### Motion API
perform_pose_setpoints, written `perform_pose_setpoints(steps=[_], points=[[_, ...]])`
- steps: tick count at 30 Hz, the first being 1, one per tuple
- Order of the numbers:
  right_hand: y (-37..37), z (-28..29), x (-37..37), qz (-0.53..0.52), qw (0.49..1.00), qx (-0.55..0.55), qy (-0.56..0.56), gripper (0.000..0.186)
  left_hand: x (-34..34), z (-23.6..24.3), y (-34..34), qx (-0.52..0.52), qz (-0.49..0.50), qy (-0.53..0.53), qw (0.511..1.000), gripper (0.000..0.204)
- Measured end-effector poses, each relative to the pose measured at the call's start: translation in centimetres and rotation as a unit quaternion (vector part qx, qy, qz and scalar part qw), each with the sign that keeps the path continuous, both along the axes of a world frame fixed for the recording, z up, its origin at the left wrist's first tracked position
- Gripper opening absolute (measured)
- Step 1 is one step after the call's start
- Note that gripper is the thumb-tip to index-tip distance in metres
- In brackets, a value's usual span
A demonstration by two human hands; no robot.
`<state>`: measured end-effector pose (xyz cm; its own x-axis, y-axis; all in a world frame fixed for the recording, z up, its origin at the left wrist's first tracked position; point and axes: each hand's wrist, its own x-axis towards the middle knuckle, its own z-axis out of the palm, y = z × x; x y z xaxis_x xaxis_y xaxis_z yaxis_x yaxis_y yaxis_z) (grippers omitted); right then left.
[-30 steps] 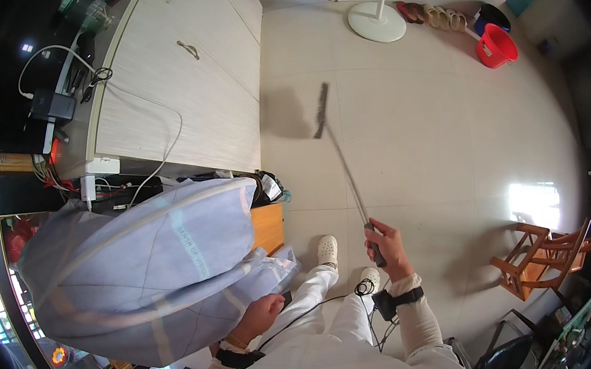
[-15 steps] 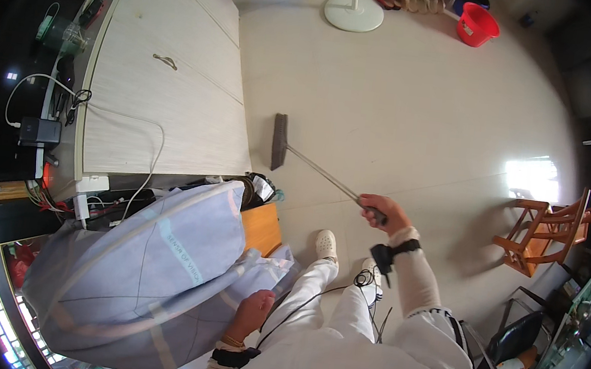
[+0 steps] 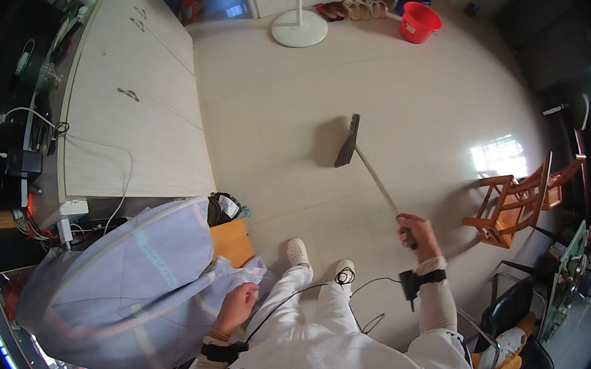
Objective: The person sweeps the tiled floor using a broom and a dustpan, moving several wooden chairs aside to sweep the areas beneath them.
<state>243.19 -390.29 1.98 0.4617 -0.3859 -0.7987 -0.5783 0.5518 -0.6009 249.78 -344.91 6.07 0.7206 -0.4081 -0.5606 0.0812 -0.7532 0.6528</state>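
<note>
My right hand (image 3: 419, 238) is closed around the grip of a long-handled broom (image 3: 384, 182). The broom's dark head (image 3: 348, 143) is ahead of me over the pale tiled floor, with a shadow to its left; it looks slightly raised. My left hand (image 3: 236, 306) is by my left thigh with its fingers curled in, and nothing shows in it. Beside that hand spreads a large lavender cloth cover (image 3: 112, 284), draped over something bulky that it hides. Both wrists wear black straps, and a thin black cable runs across my legs.
A white cabinet (image 3: 128, 131) lines the left side, beside an orange-brown box (image 3: 232, 241). Farther off stand a white fan base (image 3: 299, 29), several shoes (image 3: 357, 9) and a red bucket (image 3: 419, 24). To the right are a wooden chair (image 3: 505, 210) and black chairs (image 3: 509, 308).
The broom head has swung right, away from the cabinet, and its shadow now lies apart from it. My right hand has moved right and slightly nearer. The view has shifted too.
</note>
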Motion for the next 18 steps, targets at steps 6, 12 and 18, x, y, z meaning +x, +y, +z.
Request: perform_pose_setpoints(steps=[6, 12, 18], points=[[5.7, 2.6, -4.7, 0.03, 0.999, 0.036, -0.009, 0.037, -1.2, 0.4, -1.9, 0.013, -0.033, -0.029, 0.999, 0.017], [7.0, 1.7, -7.9, 0.053, 0.984, 0.168, -0.021, 0.024, -2.9, 1.2, -4.9, 0.021, -0.082, -0.05, 0.995, 0.017], [-0.6, 0.0, -11.8, 0.058, 0.988, 0.12, 0.073, 0.01, -4.5, 2.5, -6.5, 0.028, -0.086, -0.051, 0.995, 0.017]])
